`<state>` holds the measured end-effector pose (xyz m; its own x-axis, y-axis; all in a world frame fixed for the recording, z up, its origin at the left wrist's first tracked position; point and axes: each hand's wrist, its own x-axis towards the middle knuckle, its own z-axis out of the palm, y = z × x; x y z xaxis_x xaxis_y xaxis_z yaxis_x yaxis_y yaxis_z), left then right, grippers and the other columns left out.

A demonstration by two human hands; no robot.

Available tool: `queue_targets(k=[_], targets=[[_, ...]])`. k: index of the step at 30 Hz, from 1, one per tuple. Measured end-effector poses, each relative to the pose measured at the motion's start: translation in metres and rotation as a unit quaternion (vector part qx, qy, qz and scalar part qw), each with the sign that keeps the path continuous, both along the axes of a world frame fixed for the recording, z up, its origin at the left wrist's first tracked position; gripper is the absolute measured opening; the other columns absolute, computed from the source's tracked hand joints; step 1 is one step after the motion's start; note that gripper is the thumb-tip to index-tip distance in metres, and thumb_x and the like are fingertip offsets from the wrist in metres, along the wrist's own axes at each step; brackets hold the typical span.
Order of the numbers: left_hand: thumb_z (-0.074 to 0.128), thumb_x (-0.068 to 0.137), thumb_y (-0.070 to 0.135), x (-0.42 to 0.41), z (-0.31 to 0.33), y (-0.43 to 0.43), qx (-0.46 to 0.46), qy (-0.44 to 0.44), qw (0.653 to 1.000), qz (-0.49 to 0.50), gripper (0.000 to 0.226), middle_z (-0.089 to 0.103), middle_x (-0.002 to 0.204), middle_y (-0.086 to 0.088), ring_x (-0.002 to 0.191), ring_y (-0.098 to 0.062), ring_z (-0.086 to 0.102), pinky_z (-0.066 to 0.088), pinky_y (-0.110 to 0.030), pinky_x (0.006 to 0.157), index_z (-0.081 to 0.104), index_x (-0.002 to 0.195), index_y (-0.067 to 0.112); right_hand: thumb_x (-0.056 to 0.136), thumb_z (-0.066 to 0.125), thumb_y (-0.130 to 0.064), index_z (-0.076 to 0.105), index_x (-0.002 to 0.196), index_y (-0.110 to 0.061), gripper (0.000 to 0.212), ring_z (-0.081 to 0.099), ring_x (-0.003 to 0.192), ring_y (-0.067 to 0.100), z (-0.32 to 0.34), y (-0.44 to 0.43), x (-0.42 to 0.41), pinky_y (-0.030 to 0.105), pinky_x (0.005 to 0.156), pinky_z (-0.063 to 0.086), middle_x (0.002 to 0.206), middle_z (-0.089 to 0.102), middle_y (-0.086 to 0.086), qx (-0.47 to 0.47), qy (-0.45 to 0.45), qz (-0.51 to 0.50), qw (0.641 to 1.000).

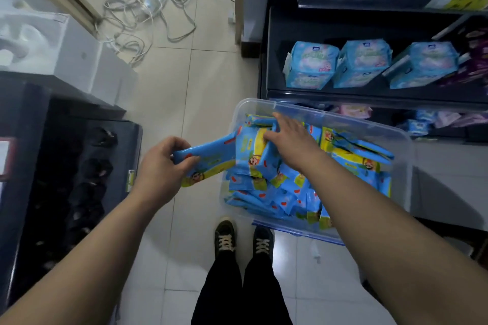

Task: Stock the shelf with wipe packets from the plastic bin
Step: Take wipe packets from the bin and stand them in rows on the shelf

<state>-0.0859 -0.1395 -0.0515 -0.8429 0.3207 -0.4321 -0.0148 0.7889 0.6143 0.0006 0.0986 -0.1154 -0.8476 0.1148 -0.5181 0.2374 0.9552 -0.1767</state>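
A clear plastic bin [311, 109] stands on the floor at the right, against the dark shelf unit [369, 93]. It holds several blue and yellow wipe packets [351, 158]. My left hand [161, 166] grips a small stack of these packets [211, 158] just left of the bin's rim. My right hand [287, 137] reaches into the bin, its fingers curled round another packet [253, 150] at the top of the pile.
The shelf carries three light blue packs [367, 63] on its middle level and mixed packs lower down. A dark cabinet [66, 166] stands at the left. Tangled cables [150, 5] lie on the tiled floor ahead. My shoes [243, 239] are beside the bin.
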Motion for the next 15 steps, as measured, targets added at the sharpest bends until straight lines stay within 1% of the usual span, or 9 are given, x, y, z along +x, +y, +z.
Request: queue_targets(k=[2, 4, 6, 8, 10, 11, 12, 14, 15], targets=[[0.072, 0.082, 0.018, 0.002, 0.001, -0.004, -0.004, 0.004, 1.000, 0.011, 0.014, 0.061, 0.086, -0.004, 0.077, -0.022, 0.062, 0.052, -0.029, 0.059, 0.059, 0.089, 0.017, 0.084, 0.053, -0.002, 0.055, 0.117, -0.016, 0.036, 0.010, 0.144, 0.031, -0.001, 0.003, -0.002, 0.039, 0.116, 0.009, 0.156, 0.009, 0.015, 0.015, 0.014, 0.019, 1.000], [0.072, 0.082, 0.019, 0.003, 0.004, -0.007, -0.010, 0.005, 1.000, 0.026, 0.015, 0.062, 0.087, -0.005, 0.077, -0.023, 0.063, 0.052, -0.032, 0.061, 0.059, 0.088, 0.017, 0.081, 0.056, -0.002, 0.059, 0.105, -0.016, 0.028, 0.014, 0.144, 0.026, 0.005, 0.007, -0.001, 0.038, 0.116, 0.009, 0.150, 0.029, 0.012, 0.012, 0.015, 0.037, 0.999], [0.071, 0.082, 0.021, 0.006, 0.011, -0.010, -0.004, 0.002, 0.999, 0.043, 0.015, 0.062, 0.090, -0.007, 0.078, -0.024, 0.063, 0.053, -0.032, 0.060, 0.059, 0.089, 0.016, 0.073, 0.064, -0.004, 0.059, 0.094, -0.021, 0.028, 0.028, 0.139, 0.023, 0.016, 0.010, 0.000, 0.036, 0.114, 0.014, 0.132, 0.051, 0.010, -0.002, 0.026, 0.041, 0.999], [0.070, 0.084, 0.022, 0.008, 0.022, -0.010, 0.008, 0.006, 0.998, 0.061, 0.015, 0.062, 0.093, -0.007, 0.076, -0.021, 0.062, 0.051, -0.029, 0.054, 0.059, 0.092, 0.015, 0.071, 0.068, -0.010, 0.059, 0.089, -0.021, 0.023, 0.048, 0.122, 0.025, 0.035, 0.010, 0.000, 0.035, 0.104, 0.027, 0.112, 0.062, 0.010, -0.029, 0.056, 0.020, 0.998], [0.068, 0.085, 0.023, 0.011, 0.040, -0.010, 0.015, 0.019, 0.996, 0.082, 0.017, 0.060, 0.093, -0.006, 0.073, -0.015, 0.059, 0.044, -0.021, 0.050, 0.058, 0.094, 0.014, 0.074, 0.067, -0.016, 0.059, 0.090, -0.020, 0.018, 0.058, 0.101, 0.029, 0.062, 0.007, -0.003, 0.035, 0.083, 0.040, 0.098, 0.065, 0.007, -0.064, 0.088, -0.006, 0.994], [0.068, 0.086, 0.023, 0.011, 0.049, -0.011, 0.022, 0.026, 0.995, 0.095, 0.017, 0.060, 0.093, -0.005, 0.073, -0.014, 0.060, 0.043, -0.021, 0.051, 0.057, 0.095, 0.013, 0.075, 0.067, -0.017, 0.059, 0.091, -0.020, 0.017, 0.059, 0.096, 0.029, 0.078, 0.004, -0.004, 0.034, 0.075, 0.041, 0.096, 0.065, 0.006, -0.083, 0.098, -0.018, 0.992], [0.068, 0.085, 0.024, 0.012, 0.060, -0.012, 0.031, 0.033, 0.993, 0.109, 0.017, 0.060, 0.093, -0.005, 0.075, -0.016, 0.061, 0.046, -0.024, 0.053, 0.057, 0.094, 0.014, 0.076, 0.066, -0.017, 0.059, 0.091, -0.020, 0.018, 0.059, 0.094, 0.029, 0.096, 0.001, -0.006, 0.034, 0.070, 0.041, 0.096, 0.065, 0.006, -0.099, 0.105, -0.022, 0.989], [0.070, 0.084, 0.024, 0.012, 0.083, -0.016, 0.045, 0.055, 0.988, 0.134, 0.018, 0.062, 0.094, -0.006, 0.079, -0.021, 0.063, 0.052, -0.032, 0.060, 0.057, 0.093, 0.015, 0.076, 0.067, -0.017, 0.059, 0.092, -0.019, 0.019, 0.059, 0.091, 0.028, 0.132, -0.006, -0.010, 0.033, 0.067, 0.040, 0.096, 0.066, 0.006, -0.117, 0.122, -0.013, 0.986], [0.070, 0.084, 0.024, 0.011, 0.094, -0.018, 0.049, 0.066, 0.986, 0.144, 0.017, 0.062, 0.094, -0.006, 0.080, -0.021, 0.062, 0.051, -0.032, 0.061, 0.058, 0.092, 0.016, 0.076, 0.068, -0.017, 0.059, 0.092, -0.019, 0.019, 0.059, 0.090, 0.027, 0.149, -0.010, -0.012, 0.033, 0.068, 0.041, 0.095, 0.066, 0.006, -0.124, 0.129, -0.010, 0.984]])
